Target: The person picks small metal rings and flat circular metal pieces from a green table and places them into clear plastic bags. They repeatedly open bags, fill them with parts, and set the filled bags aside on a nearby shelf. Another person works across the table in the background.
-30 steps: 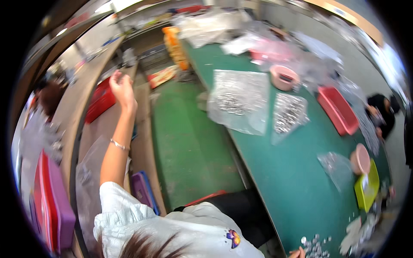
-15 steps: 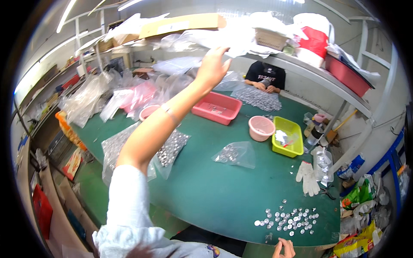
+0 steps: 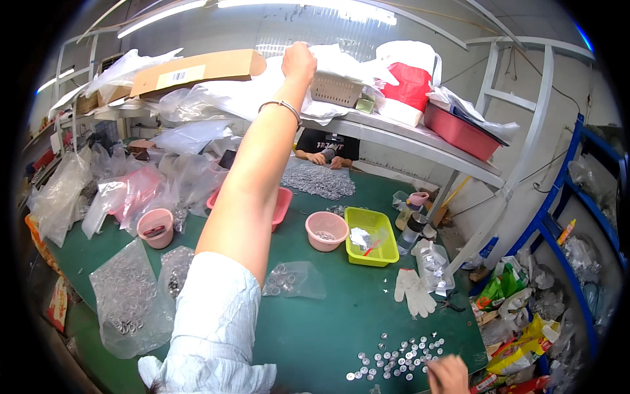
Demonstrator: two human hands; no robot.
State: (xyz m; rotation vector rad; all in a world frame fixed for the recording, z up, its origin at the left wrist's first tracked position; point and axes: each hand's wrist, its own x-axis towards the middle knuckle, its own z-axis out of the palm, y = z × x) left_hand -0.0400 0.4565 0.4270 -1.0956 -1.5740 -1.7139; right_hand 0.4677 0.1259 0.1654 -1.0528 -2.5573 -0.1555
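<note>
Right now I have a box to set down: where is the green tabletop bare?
The widest free patch of green tabletop lies between the clear bag of metal parts, the glove, the round metal pieces by the right hand and the left sleeve. It is crowded at the far left with heaped plastic bags, and around the pink bowl and lime tray.

Pale wall (image 3: 558, 138); tube lights (image 3: 164, 18) overhead; grey shelf (image 3: 426, 145) above green table (image 3: 308, 335); blue rack (image 3: 560, 172) right.
</note>
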